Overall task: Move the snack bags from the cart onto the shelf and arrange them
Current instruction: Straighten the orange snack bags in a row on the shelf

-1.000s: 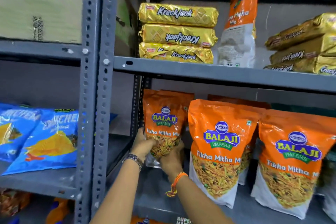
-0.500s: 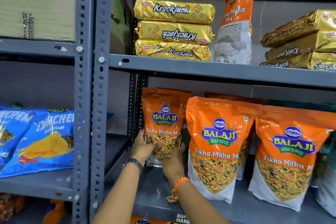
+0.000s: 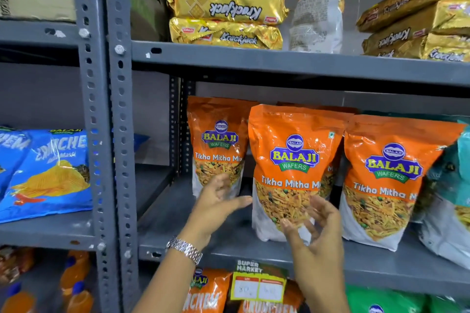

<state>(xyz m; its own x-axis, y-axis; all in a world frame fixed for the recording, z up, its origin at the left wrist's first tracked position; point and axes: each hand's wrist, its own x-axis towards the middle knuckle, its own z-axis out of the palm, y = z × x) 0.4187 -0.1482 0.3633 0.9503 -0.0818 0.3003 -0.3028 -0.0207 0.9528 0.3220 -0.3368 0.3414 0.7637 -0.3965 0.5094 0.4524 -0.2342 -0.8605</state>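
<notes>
Three orange Balaji Tikha Mitha Mix bags stand upright on the grey middle shelf point(image 3: 254, 249). The left bag point(image 3: 218, 142) stands furthest back, the middle bag point(image 3: 292, 160) stands forward, and the right bag point(image 3: 391, 175) is beside it. My left hand point(image 3: 216, 206) is open with fingers apart, just in front of the left bag's lower edge and not gripping it. My right hand point(image 3: 312, 226) is open, fingers spread over the lower front of the middle bag. The cart is out of view.
Gold Krackjack packs point(image 3: 226, 2) and a tall orange bag point(image 3: 318, 5) fill the upper shelf. Blue chip bags point(image 3: 50, 170) lie on the left unit. A teal bag point(image 3: 457, 175) leans at the far right. A price tag point(image 3: 256, 284) hangs below, over more bags.
Both hands have let go of the left bag, which now stands at the back. They have drawn back and shifted right, the right hand moving to the middle bag.
</notes>
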